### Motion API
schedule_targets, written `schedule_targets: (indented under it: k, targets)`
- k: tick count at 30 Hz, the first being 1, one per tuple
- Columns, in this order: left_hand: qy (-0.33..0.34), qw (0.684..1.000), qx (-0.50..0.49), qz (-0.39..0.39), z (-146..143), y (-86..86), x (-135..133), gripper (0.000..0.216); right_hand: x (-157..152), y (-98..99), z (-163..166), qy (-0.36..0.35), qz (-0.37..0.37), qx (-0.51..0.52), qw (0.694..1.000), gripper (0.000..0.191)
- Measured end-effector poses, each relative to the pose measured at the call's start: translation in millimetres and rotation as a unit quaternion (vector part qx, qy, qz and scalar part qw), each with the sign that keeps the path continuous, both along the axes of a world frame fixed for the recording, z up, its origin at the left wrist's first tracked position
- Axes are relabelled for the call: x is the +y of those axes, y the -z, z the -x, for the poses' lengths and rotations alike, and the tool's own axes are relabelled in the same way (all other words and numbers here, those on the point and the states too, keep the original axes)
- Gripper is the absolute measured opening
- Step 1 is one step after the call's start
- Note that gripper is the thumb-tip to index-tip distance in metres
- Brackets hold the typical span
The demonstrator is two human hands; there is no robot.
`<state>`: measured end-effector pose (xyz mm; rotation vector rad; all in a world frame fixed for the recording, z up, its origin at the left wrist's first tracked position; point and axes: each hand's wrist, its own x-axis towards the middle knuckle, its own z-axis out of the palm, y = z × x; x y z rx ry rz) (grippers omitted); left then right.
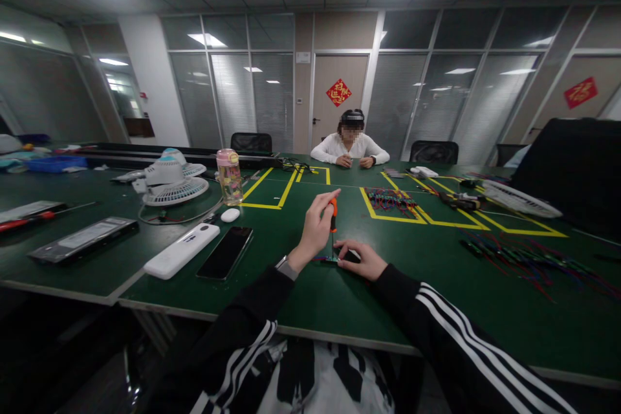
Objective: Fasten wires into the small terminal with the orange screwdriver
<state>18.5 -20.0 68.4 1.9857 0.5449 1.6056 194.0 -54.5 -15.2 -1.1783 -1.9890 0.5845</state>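
My left hand (pixel 316 228) is closed around the orange handle of a screwdriver (pixel 334 220), which stands nearly upright with its shaft pointing down. The tip reaches a small circuit board (pixel 330 260) lying on the green table, with thin wires at its left end. Low beside the shaft, my right hand (pixel 363 260) has its thumb and fingertips pressed together at the board's right end. Its fingers partly cover that end of the board.
Left are a dark phone (pixel 226 252), a white power bank (pixel 183 250), a small white case (pixel 230 215), a bottle (pixel 229 178) and fan parts (pixel 169 181). Wired boards (pixel 391 200) lie inside yellow tape, with another wired bundle (pixel 528 259) at right. A person (pixel 350 142) sits opposite.
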Motion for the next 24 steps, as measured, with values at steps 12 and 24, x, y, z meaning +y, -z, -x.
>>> schedule_targets:
  k: [12, 24]
  targets:
    - [-0.039, 0.999, -0.014, -0.032, -0.1, -1.9, -4.1, 0.023, -0.2, -0.8, 0.5, -0.001, -0.006, -0.009, 1.000, 0.011]
    - [0.113, 0.988, -0.025, 0.098, -3.4, -0.2, 0.0, 0.037, 1.1, 1.4, -0.4, -0.003, -0.010, -0.003, 1.000, 0.012]
